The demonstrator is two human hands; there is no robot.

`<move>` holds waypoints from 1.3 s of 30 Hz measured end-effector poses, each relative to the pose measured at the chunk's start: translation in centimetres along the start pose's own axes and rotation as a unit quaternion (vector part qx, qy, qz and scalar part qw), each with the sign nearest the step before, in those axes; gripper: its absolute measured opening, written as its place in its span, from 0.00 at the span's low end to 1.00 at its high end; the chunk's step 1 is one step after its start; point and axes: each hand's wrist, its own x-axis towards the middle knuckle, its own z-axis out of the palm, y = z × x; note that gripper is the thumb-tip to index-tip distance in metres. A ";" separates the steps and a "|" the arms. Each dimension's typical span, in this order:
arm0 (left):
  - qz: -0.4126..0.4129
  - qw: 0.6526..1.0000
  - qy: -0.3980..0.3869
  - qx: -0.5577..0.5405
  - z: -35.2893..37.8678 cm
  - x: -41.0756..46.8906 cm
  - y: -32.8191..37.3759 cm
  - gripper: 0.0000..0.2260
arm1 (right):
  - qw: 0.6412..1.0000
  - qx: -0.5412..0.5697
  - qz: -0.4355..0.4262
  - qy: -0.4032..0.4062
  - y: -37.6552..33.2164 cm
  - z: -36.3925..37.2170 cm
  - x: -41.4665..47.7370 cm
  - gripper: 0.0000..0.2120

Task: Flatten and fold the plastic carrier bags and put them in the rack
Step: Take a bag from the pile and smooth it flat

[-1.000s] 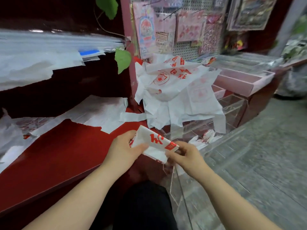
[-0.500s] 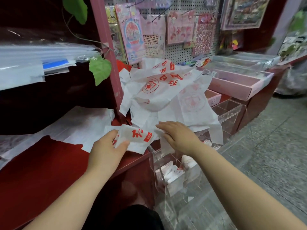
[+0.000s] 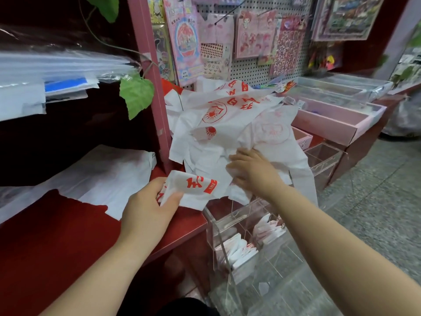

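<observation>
My left hand (image 3: 148,201) grips a folded white carrier bag (image 3: 193,188) with red print, held just above the red counter's edge. A loose pile of white carrier bags (image 3: 227,119) with red logos lies on the counter behind it. On the pile's lower edge sits my right hand (image 3: 250,169), its fingers curled into the plastic. Below the hands stands a clear acrylic rack (image 3: 230,226), with folded bags (image 3: 237,249) standing in its compartments.
The red counter (image 3: 57,236) carries flat white sheets (image 3: 102,179) at the left. A pink post (image 3: 150,76) rises beside the pile. Pink trays (image 3: 330,117) and a second clear box (image 3: 323,156) stand at the right, a pegboard of stickers behind.
My right hand let go of the folded bag and moved up into the loose pile. The left hand kept the folded bag. The view swung toward the counter and rack.
</observation>
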 end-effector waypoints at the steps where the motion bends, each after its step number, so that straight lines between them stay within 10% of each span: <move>1: -0.007 1.000 -0.002 0.002 0.2 0.1 -0.1 0.05 | 1.000 -0.004 -0.011 0.024 0.6 0.3 0.1 0.10; 8: -0.019 1.000 0.013 -0.014 0.4 0.2 -0.7 0.07 | 1.000 -0.010 0.024 -0.018 1.8 1.0 2.6 0.22; 22: 0.055 0.997 -0.027 -0.052 2.8 0.0 1.7 0.06 | 0.988 0.130 0.065 0.047 0.1 0.5 -5.3 0.13; 39: 0.206 0.872 -0.142 0.422 4.4 2.7 4.2 0.08 | 0.972 0.180 0.151 0.011 1.5 1.3 -6.3 0.15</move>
